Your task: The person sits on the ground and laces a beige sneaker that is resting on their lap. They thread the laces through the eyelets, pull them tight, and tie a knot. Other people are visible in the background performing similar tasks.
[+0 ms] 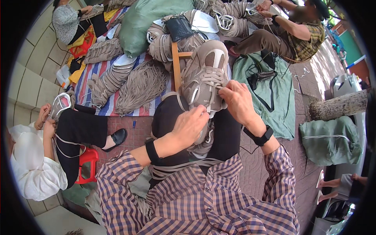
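A beige-grey sneaker [201,72] with white trim rests on my lap, toe pointing away, its laces [211,78] crossing the tongue. My right hand [239,102] is closed at the right side of the shoe's opening, thumb and fingers pinching a shoelace near the upper eyelets. Across from it, my left hand [191,126] is closed too, fingertips against the left side of the opening, apparently on the lace; they partly hide it. A loose lace end hangs by the left side. Below my hands, more shoe parts [201,149] and a bundle of pale laces [172,170] lie on my lap.
Ahead are a wooden frame [176,66], a pile of loose laces [143,86], stacked shoe uppers [111,80] and a green sack [135,29]. A co-worker [35,156] sits left near a red stool [88,166]; another [293,37] works at far right. A tree trunk [338,105] stands right.
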Demonstrator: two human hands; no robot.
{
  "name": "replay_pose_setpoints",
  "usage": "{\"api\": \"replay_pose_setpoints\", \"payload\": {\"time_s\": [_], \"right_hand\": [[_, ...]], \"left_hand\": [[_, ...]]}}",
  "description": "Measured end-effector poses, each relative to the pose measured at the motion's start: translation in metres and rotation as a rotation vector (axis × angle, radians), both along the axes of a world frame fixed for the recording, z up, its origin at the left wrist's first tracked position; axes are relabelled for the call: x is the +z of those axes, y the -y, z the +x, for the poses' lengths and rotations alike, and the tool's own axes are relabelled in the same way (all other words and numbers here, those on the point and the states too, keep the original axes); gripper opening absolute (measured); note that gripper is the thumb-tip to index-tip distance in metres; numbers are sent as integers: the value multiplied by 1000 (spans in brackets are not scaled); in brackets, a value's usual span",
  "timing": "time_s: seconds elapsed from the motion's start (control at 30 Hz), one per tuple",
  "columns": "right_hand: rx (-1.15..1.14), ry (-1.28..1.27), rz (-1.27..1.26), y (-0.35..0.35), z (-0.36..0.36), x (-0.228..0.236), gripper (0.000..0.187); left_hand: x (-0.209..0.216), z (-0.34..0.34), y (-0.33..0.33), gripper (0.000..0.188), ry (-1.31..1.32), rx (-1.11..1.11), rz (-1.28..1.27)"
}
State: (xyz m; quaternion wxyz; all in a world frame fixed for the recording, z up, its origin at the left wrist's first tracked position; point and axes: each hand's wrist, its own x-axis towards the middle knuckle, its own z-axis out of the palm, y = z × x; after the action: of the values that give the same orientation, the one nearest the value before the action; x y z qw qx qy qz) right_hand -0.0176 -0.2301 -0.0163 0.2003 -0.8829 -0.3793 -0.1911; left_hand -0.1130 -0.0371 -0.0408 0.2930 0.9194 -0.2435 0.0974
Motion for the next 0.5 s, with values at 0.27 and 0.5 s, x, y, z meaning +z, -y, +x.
{"api": "replay_pose_setpoints", "payload": {"time_s": [0.27,0.5], "right_hand": [[-62,-166,170,-9,13,-6,14],[-127,63,-34,-16,5,-10,8]], "left_hand": [[45,38,-24,10,297,192,-269],[13,-1,-1,10,-145,32,-363]]}}
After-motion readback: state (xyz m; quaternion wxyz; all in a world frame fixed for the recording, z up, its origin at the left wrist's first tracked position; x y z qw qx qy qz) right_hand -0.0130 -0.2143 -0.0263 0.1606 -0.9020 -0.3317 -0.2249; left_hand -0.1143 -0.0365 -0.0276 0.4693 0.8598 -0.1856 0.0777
